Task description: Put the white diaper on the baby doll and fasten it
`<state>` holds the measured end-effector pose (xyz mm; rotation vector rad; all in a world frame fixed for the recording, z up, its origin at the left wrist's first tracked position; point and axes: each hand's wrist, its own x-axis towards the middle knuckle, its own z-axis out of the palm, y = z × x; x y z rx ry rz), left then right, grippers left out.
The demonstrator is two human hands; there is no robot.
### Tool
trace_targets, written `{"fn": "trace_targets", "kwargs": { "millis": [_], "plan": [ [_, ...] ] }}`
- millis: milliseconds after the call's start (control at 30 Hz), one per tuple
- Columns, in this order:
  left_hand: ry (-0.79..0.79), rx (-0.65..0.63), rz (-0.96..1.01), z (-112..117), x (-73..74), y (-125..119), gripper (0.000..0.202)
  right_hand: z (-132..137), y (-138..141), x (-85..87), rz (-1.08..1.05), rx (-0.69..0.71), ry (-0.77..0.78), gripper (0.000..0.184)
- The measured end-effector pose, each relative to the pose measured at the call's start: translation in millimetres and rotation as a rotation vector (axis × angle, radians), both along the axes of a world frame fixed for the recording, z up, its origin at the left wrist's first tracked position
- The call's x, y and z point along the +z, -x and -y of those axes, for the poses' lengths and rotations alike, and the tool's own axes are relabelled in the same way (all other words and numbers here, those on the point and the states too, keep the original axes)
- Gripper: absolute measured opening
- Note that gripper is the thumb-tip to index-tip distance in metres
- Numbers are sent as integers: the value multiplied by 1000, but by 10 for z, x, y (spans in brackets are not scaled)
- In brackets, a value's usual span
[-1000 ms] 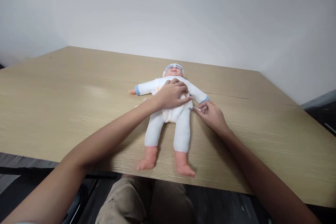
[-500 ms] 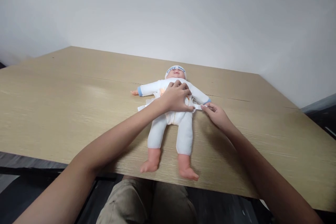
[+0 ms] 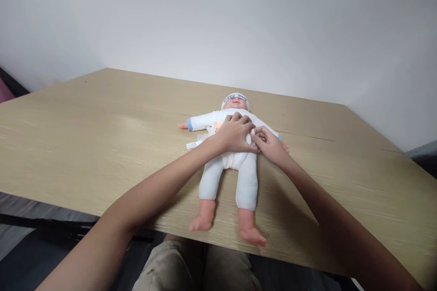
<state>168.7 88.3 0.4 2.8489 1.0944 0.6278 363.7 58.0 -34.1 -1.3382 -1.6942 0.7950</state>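
A baby doll (image 3: 212, 177) in a white suit and a cap lies on its back, feet toward me. Around its hips is a white diaper (image 3: 232, 161), largely covered by my hands. My left hand (image 3: 237, 135) rests across the diaper's front, fingers spread over the belly and thumb at the side. Close beside it, my right hand (image 3: 268, 143) has its fingers pinched on the diaper's tab at the doll's side; the tab is mostly hidden by the fingers. On the opposite side a loose white tab (image 3: 194, 144) sticks out above the table.
The doll lies on a wide light wooden table (image 3: 129, 159) with thin seams. Behind the table rises a pale wall (image 3: 218, 32). My knees (image 3: 177, 263) are below the front edge, near the doll's feet.
My right hand has moved inward with the tab, from out beside the doll to against its waist. My left hand stays on the diaper's front. The view has shifted slightly.
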Motion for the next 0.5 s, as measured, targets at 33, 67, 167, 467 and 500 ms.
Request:
{"fn": "trace_targets", "kwargs": {
  "millis": [33,67,167,467,500],
  "plan": [
    [0,-2,1,2,1,1,59,48,-17,-27,0,-7,-52,51],
    [0,-5,2,4,0,1,59,103,-35,-52,18,-22,-112,50],
    [5,-1,4,0,-16,0,61,270,-69,-122,149,-35,-305,45],
    [135,-205,250,-64,-51,209,80,399,-105,-296,388,85,-507,57],
    [156,-231,292,-54,-59,269,75,400,-110,-300,395,87,-512,57]
  ]
}}
